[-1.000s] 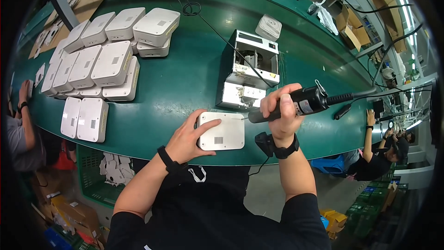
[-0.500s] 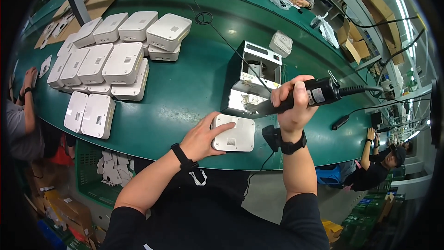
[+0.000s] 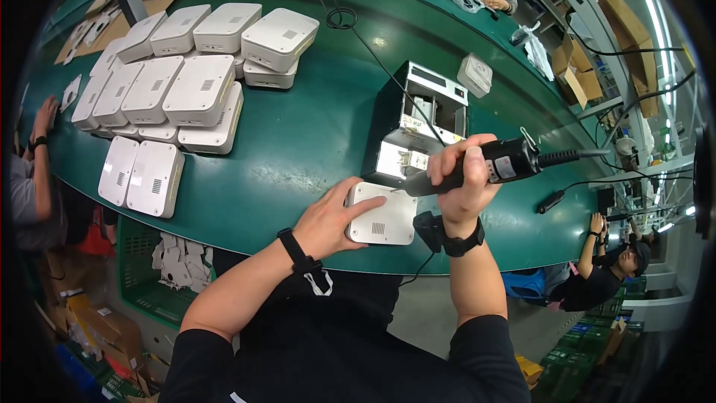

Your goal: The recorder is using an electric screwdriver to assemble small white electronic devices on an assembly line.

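Note:
My left hand (image 3: pixel 326 218) grips the left side of a white plastic box (image 3: pixel 391 222) lying on the bench, its thumb across the top face. The box has a small patch of vent slots and holes near its corners. In my right hand (image 3: pixel 464 183) is a black electric screwdriver (image 3: pixel 510 160), held nearly level with its cord trailing right. Its bit points left, over the box's far edge; whether it touches a screw is too small to tell. Just beyond the box stands a black machine (image 3: pixel 386 130) with an open top, which looks like a screw feeder.
Stacked white boxes (image 3: pixel 200 89) fill the green bench's left part. A small white case (image 3: pixel 475 75) lies behind the machine. A black cable (image 3: pixel 373 75) crosses the bench. A green crate (image 3: pixel 142 269) with white pieces stands below. Co-workers are at left, right and far side.
The screwdriver has moved left and down from the machine, bringing its bit over the white box. My left hand stays on the box.

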Action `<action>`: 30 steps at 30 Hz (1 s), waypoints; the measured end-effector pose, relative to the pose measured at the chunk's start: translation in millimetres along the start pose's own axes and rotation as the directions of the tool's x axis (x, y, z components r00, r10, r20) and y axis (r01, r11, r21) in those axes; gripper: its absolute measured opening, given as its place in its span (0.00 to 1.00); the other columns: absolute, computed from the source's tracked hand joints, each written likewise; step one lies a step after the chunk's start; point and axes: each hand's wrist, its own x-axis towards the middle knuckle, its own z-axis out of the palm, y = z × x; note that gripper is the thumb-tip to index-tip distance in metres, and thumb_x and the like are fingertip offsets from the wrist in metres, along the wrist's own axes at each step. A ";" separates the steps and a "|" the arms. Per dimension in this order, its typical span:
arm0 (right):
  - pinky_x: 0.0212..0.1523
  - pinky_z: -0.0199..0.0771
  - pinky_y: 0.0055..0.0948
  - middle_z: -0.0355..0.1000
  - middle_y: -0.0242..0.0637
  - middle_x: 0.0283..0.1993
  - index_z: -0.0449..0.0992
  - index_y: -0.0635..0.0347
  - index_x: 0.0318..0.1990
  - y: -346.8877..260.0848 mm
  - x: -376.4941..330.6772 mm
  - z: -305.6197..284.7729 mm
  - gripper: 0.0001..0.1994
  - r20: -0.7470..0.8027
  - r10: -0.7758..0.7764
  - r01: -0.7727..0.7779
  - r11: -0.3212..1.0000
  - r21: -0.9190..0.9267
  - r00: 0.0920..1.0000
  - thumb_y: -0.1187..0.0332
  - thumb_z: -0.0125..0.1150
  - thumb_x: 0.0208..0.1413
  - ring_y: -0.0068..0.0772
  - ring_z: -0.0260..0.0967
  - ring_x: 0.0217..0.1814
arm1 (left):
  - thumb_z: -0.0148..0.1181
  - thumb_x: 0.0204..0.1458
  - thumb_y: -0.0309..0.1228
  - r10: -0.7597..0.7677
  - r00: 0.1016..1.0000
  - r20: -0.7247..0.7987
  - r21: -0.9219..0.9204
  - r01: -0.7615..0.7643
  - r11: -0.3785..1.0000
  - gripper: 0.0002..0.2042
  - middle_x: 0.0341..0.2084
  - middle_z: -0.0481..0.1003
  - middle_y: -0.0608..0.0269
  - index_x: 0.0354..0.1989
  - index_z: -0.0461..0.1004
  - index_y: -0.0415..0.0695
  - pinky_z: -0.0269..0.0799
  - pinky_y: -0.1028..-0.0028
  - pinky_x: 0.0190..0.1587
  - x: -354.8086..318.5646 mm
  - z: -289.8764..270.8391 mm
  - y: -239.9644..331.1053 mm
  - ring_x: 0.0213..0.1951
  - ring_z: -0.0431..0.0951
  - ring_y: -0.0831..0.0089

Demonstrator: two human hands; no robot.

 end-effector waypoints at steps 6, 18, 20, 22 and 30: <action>0.19 0.63 0.31 0.61 0.38 0.19 0.63 0.60 0.39 3.0 -4.5 0.9 0.08 0.017 -0.001 0.000 0.999 0.054 1.000 0.66 0.51 0.60 0.29 0.56 0.15 | 0.77 0.33 0.34 -0.004 1.000 -0.002 0.008 0.004 1.000 0.40 0.59 0.59 0.54 0.61 0.68 0.63 0.72 0.60 0.56 -0.3 -1.6 -0.5 0.59 0.67 0.53; 0.20 0.65 0.33 0.63 0.38 0.20 0.64 0.62 0.40 -13.8 1.0 -3.9 0.08 0.045 -0.045 0.045 0.999 0.019 0.998 0.67 0.51 0.60 0.30 0.59 0.16 | 0.77 0.34 0.36 -0.013 1.000 0.009 0.018 0.013 1.000 0.39 0.60 0.60 0.54 0.61 0.69 0.64 0.72 0.60 0.56 -0.8 0.7 1.7 0.57 0.69 0.52; 0.20 0.66 0.33 0.63 0.38 0.20 0.64 0.62 0.41 -26.1 2.2 -7.3 0.07 0.000 -0.133 0.133 0.991 0.019 0.991 0.68 0.50 0.60 0.30 0.60 0.16 | 0.77 0.34 0.35 0.003 1.000 0.008 0.016 -0.004 1.000 0.39 0.60 0.60 0.54 0.61 0.69 0.64 0.72 0.60 0.56 0.5 2.5 2.1 0.58 0.69 0.52; 0.20 0.66 0.33 0.63 0.38 0.20 0.64 0.62 0.40 -25.5 6.8 -6.1 0.07 -0.023 -0.130 0.130 0.991 0.002 0.991 0.68 0.50 0.60 0.30 0.60 0.16 | 0.77 0.33 0.35 0.036 0.999 0.014 0.005 -0.036 0.999 0.39 0.59 0.60 0.55 0.61 0.69 0.64 0.72 0.60 0.56 3.4 6.3 4.0 0.58 0.69 0.52; 0.20 0.66 0.32 0.62 0.38 0.20 0.64 0.62 0.40 -25.6 12.5 0.8 0.09 0.021 -0.063 0.065 0.994 -0.084 0.998 0.65 0.50 0.60 0.29 0.59 0.15 | 0.77 0.33 0.36 0.065 0.997 0.034 0.020 -0.066 0.998 0.40 0.59 0.60 0.55 0.62 0.68 0.64 0.72 0.60 0.56 15.0 21.2 10.4 0.59 0.68 0.53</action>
